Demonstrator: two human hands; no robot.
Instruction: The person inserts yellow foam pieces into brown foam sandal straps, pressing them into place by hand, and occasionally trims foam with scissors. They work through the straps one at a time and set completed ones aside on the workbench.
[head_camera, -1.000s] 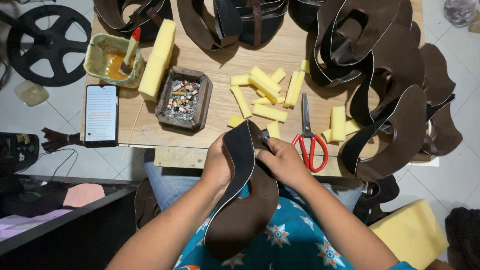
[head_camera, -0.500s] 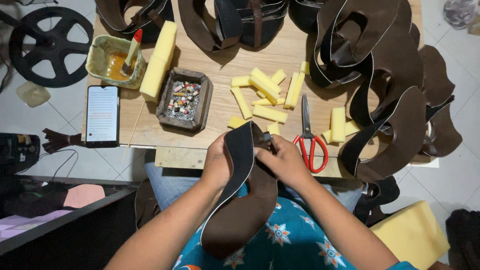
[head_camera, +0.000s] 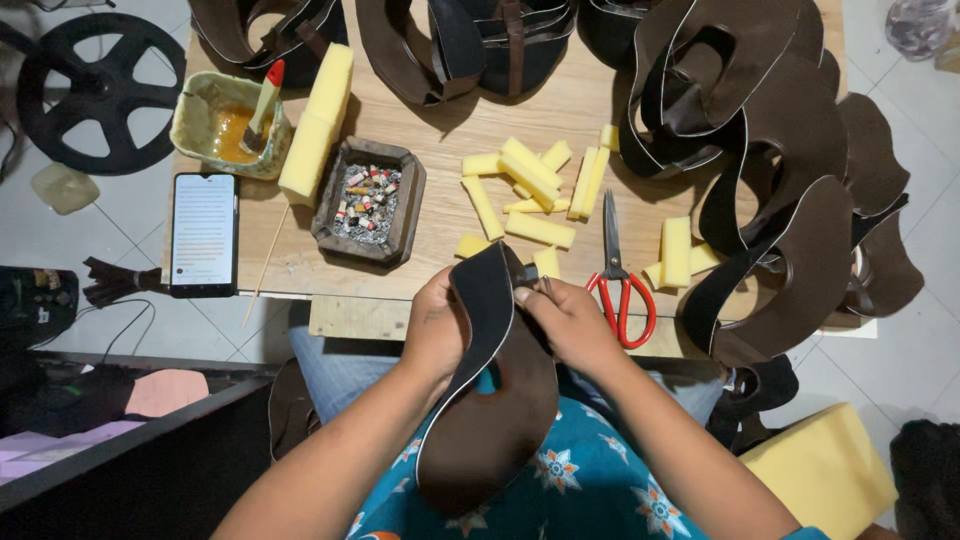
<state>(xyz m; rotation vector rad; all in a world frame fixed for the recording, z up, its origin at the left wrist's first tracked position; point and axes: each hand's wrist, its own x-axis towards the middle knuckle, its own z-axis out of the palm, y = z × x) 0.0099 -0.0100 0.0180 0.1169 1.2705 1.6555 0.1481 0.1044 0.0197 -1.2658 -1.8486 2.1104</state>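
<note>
Both hands were closed on one dark brown leather piece (head_camera: 497, 400) at the near edge of the wooden table (head_camera: 450, 130). Her or his left hand (head_camera: 437, 325) gripped the piece's left side near its upper end, fingers wrapped around behind it, while the right hand (head_camera: 570, 322) pinched the right edge just across from it, thumb on top and pressing into the leather. That piece curved between the two hands, its pale edge line showing, and its broad lower part hung down over the person's lap, against a blue patterned shirt (head_camera: 590, 490). Just right of the right hand lay red-handled scissors (head_camera: 617, 285), blades pointing to the far side. Beyond the hands, yellow foam strips (head_camera: 530, 190) were scattered across the middle of the table, and a longer yellow foam block (head_camera: 318, 120) leaned at far left beside a pale dish of amber glue (head_camera: 225, 130) with a red-tipped brush (head_camera: 262, 105) standing in it. A dark square ashtray (head_camera: 368, 200) sat between the dish and the strips, with a phone (head_camera: 204, 232) lying at the left edge, its screen lit. More brown leather pieces (head_camera: 780, 150) were heaped along the far and right sides of the table. A black wheel (head_camera: 100, 90) rested on the floor at far left, and a large yellow foam slab (head_camera: 820, 465) at near right.
</note>
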